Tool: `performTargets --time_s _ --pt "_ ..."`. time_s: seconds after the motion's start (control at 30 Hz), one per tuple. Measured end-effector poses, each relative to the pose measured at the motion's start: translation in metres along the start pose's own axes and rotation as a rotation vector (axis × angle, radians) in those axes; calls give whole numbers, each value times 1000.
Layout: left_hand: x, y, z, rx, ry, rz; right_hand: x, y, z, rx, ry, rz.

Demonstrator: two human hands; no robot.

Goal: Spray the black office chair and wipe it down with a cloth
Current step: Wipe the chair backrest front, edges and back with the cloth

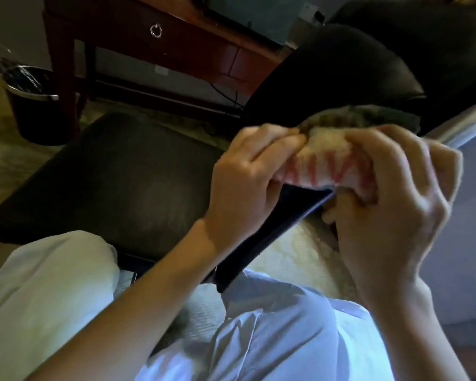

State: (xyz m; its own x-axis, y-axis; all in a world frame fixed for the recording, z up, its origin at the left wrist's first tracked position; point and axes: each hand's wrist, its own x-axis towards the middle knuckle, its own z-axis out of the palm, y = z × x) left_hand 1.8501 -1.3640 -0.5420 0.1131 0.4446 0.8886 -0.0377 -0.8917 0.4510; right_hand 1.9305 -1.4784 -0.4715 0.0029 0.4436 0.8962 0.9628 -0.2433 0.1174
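The black office chair fills the middle: its padded seat (127, 182) lies lower left, its padded armrest (341, 75) rises upper right, and a dark flat arm support (272, 229) runs down from under the cloth. A cream cloth with red marks (333, 163) is bunched against the underside of the armrest. My left hand (248, 177) grips the cloth's left end. My right hand (396, 204) grips its right end, fingers curled over it. No spray bottle is in view.
A dark wooden desk with a ring-pull drawer (156, 31) stands behind the chair. A black waste bin with a plastic liner (30, 103) sits on the patterned carpet at far left. Cables (231, 103) hang under the desk. My light trousers (259, 334) fill the bottom.
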Motion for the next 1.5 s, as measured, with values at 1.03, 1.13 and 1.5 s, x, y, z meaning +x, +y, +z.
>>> performTargets --time_s 1.03,1.13,1.5 --pt "-157 -107 12 61 -619 -318 -202 -34 136 133 -421 446" --pt "-128 -91 15 23 -403 -234 -157 -25 119 199 -181 390" --pt "34 -55 37 -86 -277 76 -11 7 75 24 103 290"
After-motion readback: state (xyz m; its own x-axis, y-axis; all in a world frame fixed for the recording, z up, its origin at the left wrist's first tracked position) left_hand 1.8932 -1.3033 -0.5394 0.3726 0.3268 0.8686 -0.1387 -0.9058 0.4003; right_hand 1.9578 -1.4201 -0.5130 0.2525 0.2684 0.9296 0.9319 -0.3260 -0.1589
